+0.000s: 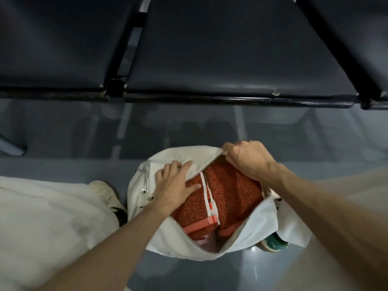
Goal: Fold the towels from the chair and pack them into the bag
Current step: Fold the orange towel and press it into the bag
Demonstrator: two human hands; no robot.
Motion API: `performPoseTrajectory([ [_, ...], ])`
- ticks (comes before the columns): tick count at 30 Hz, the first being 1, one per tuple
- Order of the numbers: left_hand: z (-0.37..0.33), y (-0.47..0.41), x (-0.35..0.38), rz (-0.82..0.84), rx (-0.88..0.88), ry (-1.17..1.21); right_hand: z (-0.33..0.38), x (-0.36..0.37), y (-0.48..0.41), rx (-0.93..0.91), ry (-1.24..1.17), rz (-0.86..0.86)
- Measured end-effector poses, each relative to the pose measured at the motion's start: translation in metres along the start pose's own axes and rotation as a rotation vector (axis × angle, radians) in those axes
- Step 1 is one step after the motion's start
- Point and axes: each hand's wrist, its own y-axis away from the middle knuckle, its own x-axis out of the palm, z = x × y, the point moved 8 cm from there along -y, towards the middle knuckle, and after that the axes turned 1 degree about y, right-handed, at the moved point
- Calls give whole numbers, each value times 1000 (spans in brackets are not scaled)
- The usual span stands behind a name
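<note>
The white bag (165,236) sat on the grey floor in front of the row of black chair seats (210,49), which from where I stood showed no towels on them, and the folded orange towel (231,185) lay inside it, bulging up through the opening. The person's left hand (176,181) gripped the near-left flap, fingers spread over the outside of the cloth and the thumb laid across the edge onto the towel. The right hand (245,158) was closed in a tight pinch on the far end of the zip (206,164); I could not make out whether it had the slider itself. To my eye the packing was nearly done and closing was the step in hand. Doing it well would have meant pressing the towel down and in with that left thumb, so no pile or the white hem strip rode over the teeth, and drawing the two flaps close together ahead of the slider. The bag was soft, so a hard one-handed pull would likely have only dragged it along the floor.
</note>
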Motion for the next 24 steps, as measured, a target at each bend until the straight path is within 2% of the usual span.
performPoseTrajectory([
  [6,4,6,-16,-24,-14,0,10,3,19,0,-40,58],
  [9,20,17,-35,-49,14,-31,16,-11,21,-8,-72,-14],
  [11,36,25,-49,-69,12,-85,27,-21,22,-69,-84,-86],
  [13,54,33,-59,-58,-40,-146,50,-25,24,-179,-114,-84],
  [16,74,49,-61,-1,-133,-202,97,-9,32,-407,-125,85],
  [18,83,56,-59,31,-161,-154,115,10,38,-480,-80,244],
  [21,96,60,-52,97,-182,-18,118,36,41,-460,2,409],
  [24,118,63,-48,170,-299,75,121,42,36,-422,35,497],
])
